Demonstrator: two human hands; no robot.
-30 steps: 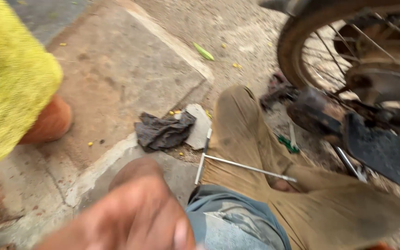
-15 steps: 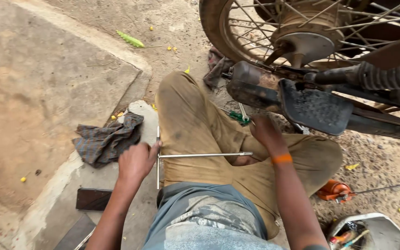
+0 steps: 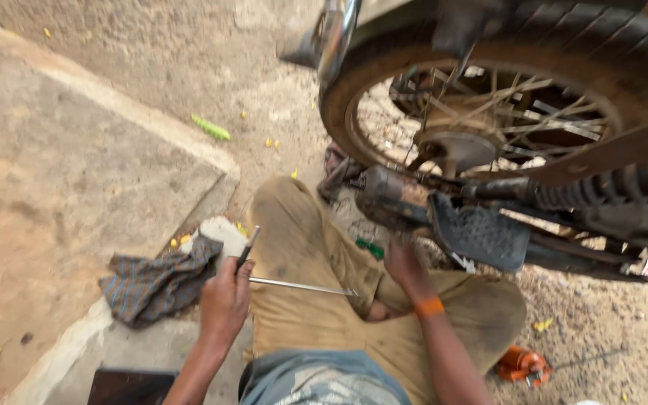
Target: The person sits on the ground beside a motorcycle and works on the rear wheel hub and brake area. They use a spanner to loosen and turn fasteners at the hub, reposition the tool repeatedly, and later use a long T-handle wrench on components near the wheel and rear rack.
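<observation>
**A:** Head view, entry one. Your left hand point(image 3: 225, 300) is closed around the handle of a T-shaped wrench point(image 3: 279, 279). The dark handle sticks up past your knuckles, and the bright metal shaft runs to the right across your lap.

**B:** Grip state?

**A:** Fingers wrapped tight on the handle, back of the hand toward the camera. The shaft's far end lies over your tan trousers point(image 3: 316, 307), near your right wrist.

**B:** And your right hand point(image 3: 405, 264)?

**A:** It reaches forward under the motorcycle, just below the rusty exhaust pipe point(image 3: 391, 199) and beside the black footrest point(image 3: 481, 234). The fingertips are hidden in shadow, so I cannot tell whether they pinch anything or lie spread. An orange band point(image 3: 430, 306) sits on that wrist.

**B:** Surroundings?

**A:** You sit on the ground with your knees bent. The spoked rear wheel point(image 3: 481, 97) fills the upper right, and a coiled shock spring point(image 3: 624, 187) lies to its right. A checked rag point(image 3: 160, 279) lies crumpled on the concrete kerb point(image 3: 84, 341) just left of your left hand, touching a pale lump of stone point(image 3: 219, 234). A small green item point(image 3: 370, 248) lies on the dirt by your knee. An orange object point(image 3: 523, 365) rests on the gravel at lower right, well apart from both hands.
</observation>
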